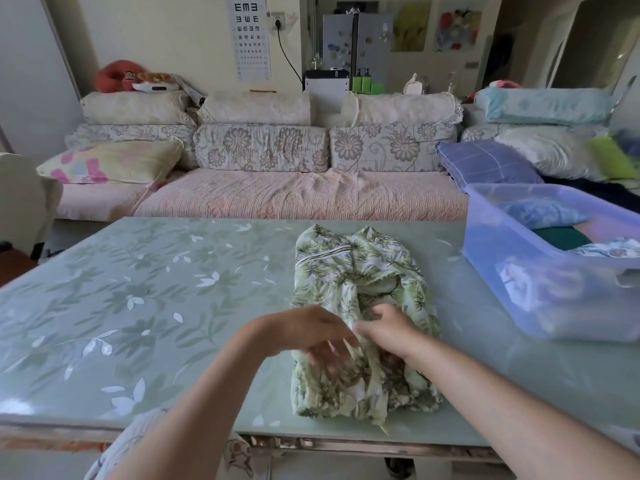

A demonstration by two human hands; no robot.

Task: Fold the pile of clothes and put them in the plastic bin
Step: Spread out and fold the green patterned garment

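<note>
A green and white leaf-print garment (pixel 360 271) lies partly folded lengthwise on the green table (pixel 138 289), right of centre. My left hand (pixel 311 334) hovers over its near half, blurred, with fingers spread and pointing down. My right hand (pixel 391 327) is on the middle of the garment, its fingers curled into the cloth there. A translucent blue plastic bin (pixel 519 265) stands at the table's right edge, holding several folded clothes, among them a blue one (pixel 543 213) and a dark green one (pixel 561 237).
A sofa (pixel 294 195) with floral cushions runs behind the table. A purple checked pillow (pixel 485 164) lies just behind the bin. A chair back (pixel 24 199) in a white cover stands at the left. A patterned cloth (pixel 145 438) hangs below the table's near edge.
</note>
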